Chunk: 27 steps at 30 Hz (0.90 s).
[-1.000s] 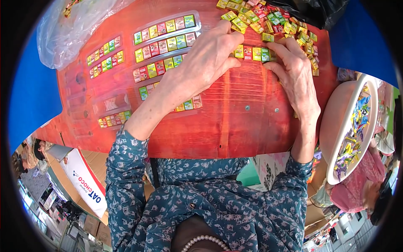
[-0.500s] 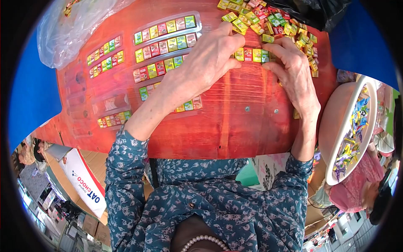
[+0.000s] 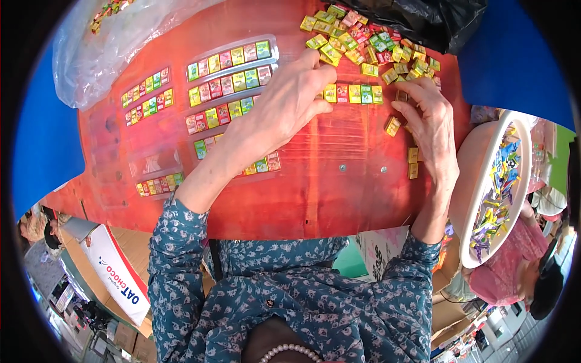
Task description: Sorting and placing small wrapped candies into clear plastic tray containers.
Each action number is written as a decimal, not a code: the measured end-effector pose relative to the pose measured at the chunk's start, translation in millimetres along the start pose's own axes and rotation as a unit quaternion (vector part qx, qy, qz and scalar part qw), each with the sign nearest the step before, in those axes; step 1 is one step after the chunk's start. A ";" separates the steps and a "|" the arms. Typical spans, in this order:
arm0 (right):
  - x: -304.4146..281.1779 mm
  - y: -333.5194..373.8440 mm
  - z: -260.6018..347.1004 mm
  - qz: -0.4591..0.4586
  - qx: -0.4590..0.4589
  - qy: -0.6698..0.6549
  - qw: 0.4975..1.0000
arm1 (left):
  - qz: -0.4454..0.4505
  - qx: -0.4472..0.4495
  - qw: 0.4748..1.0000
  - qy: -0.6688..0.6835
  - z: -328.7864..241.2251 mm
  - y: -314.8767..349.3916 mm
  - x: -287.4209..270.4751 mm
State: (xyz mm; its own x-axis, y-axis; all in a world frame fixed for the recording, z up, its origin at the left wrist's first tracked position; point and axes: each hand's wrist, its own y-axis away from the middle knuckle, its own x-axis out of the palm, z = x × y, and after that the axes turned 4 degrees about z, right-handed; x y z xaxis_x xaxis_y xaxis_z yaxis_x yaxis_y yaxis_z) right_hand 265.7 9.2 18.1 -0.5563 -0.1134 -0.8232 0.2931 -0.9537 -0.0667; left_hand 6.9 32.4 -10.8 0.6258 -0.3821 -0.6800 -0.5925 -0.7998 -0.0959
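On the red table, a short row of tiny candy-sized boxes (image 3: 354, 94) in yellow, red and green lies in front of me. My left hand (image 3: 293, 91) pinches the row's left end between thumb and fingers. To the right of the row, apart from it, my right hand (image 3: 428, 115) has a small box (image 3: 401, 95) between thumb and fingertips, partly hidden. A loose yellow box (image 3: 393, 126) lies just below that thumb. Beyond both hands spreads a heap of the same little boxes (image 3: 348, 41). My left forearm partly covers clear trays (image 3: 232, 62) filled with box rows.
A clear plastic bag (image 3: 85, 66) lies at the far left and a black bag (image 3: 433, 21) at the far right. Smaller filled trays (image 3: 148, 107) sit left. A white tub (image 3: 466, 199) of colourful wrapped pieces stands beside the table's right edge, near a person in pink (image 3: 502, 272).
My right hand has drawn away from the row toward the right and now pinches a separate box. A yellow box shows at the row's right end. The whole view has shifted slightly.
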 end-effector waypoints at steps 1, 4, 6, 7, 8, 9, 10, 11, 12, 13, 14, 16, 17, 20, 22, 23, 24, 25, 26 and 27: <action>1.3 -2.7 1.4 -0.006 -0.014 0.006 1.000 | 0.001 -0.006 1.000 0.002 -0.1 1.3 -0.1; 3.6 -12.4 7.6 -0.013 -0.016 0.021 1.000 | 0.000 -0.012 1.000 0.004 -1.8 3.6 -0.4; 7.3 -23.4 9.4 -0.031 -0.031 0.017 0.999 | -0.014 0.013 1.000 0.014 -1.0 3.3 1.7; 9.6 -28.8 8.9 -0.045 -0.042 0.011 0.998 | -0.007 0.007 1.000 0.019 -2.2 3.4 0.9; 13.7 -34.5 4.8 -0.055 -0.055 0.029 0.997 | -0.008 0.009 1.000 0.019 -2.8 2.8 0.6; 16.7 -39.8 1.5 -0.056 -0.055 0.029 0.996 | -0.005 0.004 1.000 0.020 -3.2 2.1 0.9; 20.3 -44.7 -0.4 -0.057 -0.061 0.055 0.995 | -0.002 -0.002 1.000 0.021 -3.3 3.0 0.8; 23.0 -48.4 -1.5 -0.058 -0.066 0.080 0.993 | -0.002 -0.004 1.000 0.020 -2.9 3.6 1.1; 24.3 -50.5 -2.4 -0.058 -0.065 0.080 0.993 | -0.005 0.001 1.000 0.023 -1.9 4.1 1.7; 23.8 -51.5 -3.1 -0.057 -0.065 0.079 0.993 | -0.009 0.007 1.000 0.027 -1.5 4.2 2.0; 22.9 -52.1 -3.8 -0.058 -0.070 0.082 0.992 | -0.009 0.005 1.000 0.028 -1.4 4.3 1.9; 24.0 -52.5 -3.9 -0.058 -0.066 0.083 0.993 | -0.007 -0.002 0.999 0.032 -1.0 4.1 1.5; 25.0 -52.5 -5.0 -0.058 -0.066 0.083 0.993 | -0.007 -0.003 0.999 0.032 -0.8 4.6 1.0; 26.0 -51.1 -7.9 -0.062 -0.073 0.080 0.992 | 0.005 -0.025 0.999 0.029 0.2 5.6 0.2; 25.0 -50.0 -7.5 -0.053 -0.062 0.074 0.994 | 0.009 -0.024 0.999 0.028 0.8 5.9 0.4; 23.7 -48.8 -6.9 -0.053 -0.063 0.073 0.994 | 0.009 -0.025 0.999 0.027 0.6 6.1 0.1; 21.6 -46.5 -6.1 -0.055 -0.062 0.066 0.994 | 0.013 -0.027 0.999 0.038 0.1 6.1 0.0; 20.5 -44.3 -4.3 -0.056 -0.062 0.059 0.995 | 0.017 -0.029 0.998 0.048 0.3 6.7 -0.3; 19.2 -42.1 -1.9 -0.057 -0.063 0.058 0.995 | 0.017 -0.029 0.998 0.046 2.0 7.5 0.3; 17.6 -39.3 0.9 -0.055 -0.050 0.050 0.996 | -0.001 -0.004 0.999 0.053 4.7 8.5 1.9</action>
State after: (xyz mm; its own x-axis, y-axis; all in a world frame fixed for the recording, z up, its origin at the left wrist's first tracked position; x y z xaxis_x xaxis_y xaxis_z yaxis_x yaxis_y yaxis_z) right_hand 243.7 44.5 6.7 -0.5097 0.0233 -0.8601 0.3133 -0.9260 -0.2107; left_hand 0.7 26.9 -16.3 0.6767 -0.4275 -0.5994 -0.5880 -0.8038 -0.0906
